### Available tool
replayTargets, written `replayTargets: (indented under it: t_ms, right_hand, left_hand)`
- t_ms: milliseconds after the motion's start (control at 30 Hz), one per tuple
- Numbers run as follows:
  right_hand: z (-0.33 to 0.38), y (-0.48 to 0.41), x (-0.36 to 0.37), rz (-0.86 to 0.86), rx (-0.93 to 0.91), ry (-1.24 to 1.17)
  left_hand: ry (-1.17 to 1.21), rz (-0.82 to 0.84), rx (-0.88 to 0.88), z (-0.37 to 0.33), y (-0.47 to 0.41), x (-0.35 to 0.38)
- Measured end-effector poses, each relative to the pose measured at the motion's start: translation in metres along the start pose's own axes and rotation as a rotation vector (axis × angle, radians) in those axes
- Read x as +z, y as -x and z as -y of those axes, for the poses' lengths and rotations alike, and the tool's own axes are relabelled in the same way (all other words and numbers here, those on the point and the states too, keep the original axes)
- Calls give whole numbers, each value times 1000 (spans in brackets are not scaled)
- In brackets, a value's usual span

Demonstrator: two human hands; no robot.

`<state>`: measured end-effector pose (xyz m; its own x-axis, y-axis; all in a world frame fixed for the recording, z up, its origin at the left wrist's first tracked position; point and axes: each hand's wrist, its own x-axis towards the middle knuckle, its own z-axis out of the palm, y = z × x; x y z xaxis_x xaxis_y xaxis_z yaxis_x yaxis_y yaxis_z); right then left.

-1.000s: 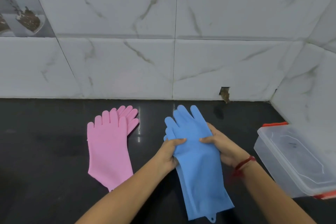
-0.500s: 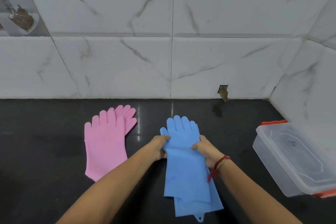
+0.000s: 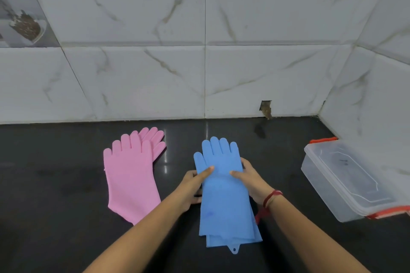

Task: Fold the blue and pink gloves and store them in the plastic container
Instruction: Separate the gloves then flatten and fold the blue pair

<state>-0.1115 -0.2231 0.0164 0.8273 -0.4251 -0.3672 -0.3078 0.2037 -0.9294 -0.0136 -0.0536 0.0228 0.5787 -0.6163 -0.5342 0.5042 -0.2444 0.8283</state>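
Observation:
Two blue gloves (image 3: 224, 197) lie stacked on the black counter (image 3: 55, 206), fingers pointing to the wall, cuffs toward me. My left hand (image 3: 193, 186) grips their left edge, thumb on top. My right hand (image 3: 250, 182) grips the right edge the same way. A pair of pink gloves (image 3: 131, 175) lies flat to the left, stacked with the lower one's fingers showing at the right. The clear plastic container (image 3: 346, 182) with red clips stands at the right, its lid on.
White marble-look tiled walls close the counter at the back and at the right, behind the container. A chipped hole (image 3: 265, 107) shows at the base of the back wall.
The blue gloves moved from a slanted, lifted hold to lying straight and stacked on the counter. Both hands shifted with them and still hold the edges.

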Motion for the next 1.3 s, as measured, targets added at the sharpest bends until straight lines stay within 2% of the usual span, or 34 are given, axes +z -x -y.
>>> replayTargets:
  t_ms: [100, 233, 333, 467, 533, 567, 633, 667, 700, 767, 833, 933, 1033, 1200, 1300]
  right_hand:
    - [2, 7, -7, 106, -25, 139]
    - [-2, 7, 2, -123, -134, 463]
    - [-15, 11, 2, -213, -180, 677]
    - [-23, 24, -7, -275, -173, 767]
    - [-20, 35, -13, -285, -194, 924]
    - [-19, 42, -16, -294, -265, 1025]
    - [-20, 57, -27, -211, -435, 1166]
    - [-24, 64, -33, -103, -488, 1245]
    - [-27, 69, -40, 29, -502, 1335]
    - [-33, 79, -51, 229, -435, 1425]
    - [-38, 83, -56, 262, -440, 1424]
    - [-44, 85, -52, 187, -590, 1465]
    - [-47, 82, -36, 70, -695, 1306]
    - [-29, 79, -11, -53, -486, 859]
    - [-24, 75, 3, -159, -414, 749]
  left_hand:
    - [-170, 4, -4, 15, 9, -7]
    - [-455, 20, 144, 21, 11, -4]
    - [-620, -20, 264, 22, 11, -4]
    - [-788, -79, 410, 32, 16, -5]
    - [-827, -125, 511, 36, 17, -11]
    - [-901, -151, 609, 38, 18, -18]
    - [-1165, -125, 848, 39, 19, -34]
    - [-1305, -42, 939, 39, 18, -42]
    - [-1420, 68, 979, 39, 18, -48]
    - [-1536, 252, 912, 38, 17, -56]
    - [-1536, 310, 841, 36, 14, -60]
    - [-1503, 287, 827, 35, 13, -62]
    - [-1518, 281, 859, 39, 17, -62]
    - [-1633, 251, 905, 30, 29, -59]
    - [-1411, 208, 852, 34, 36, -51]
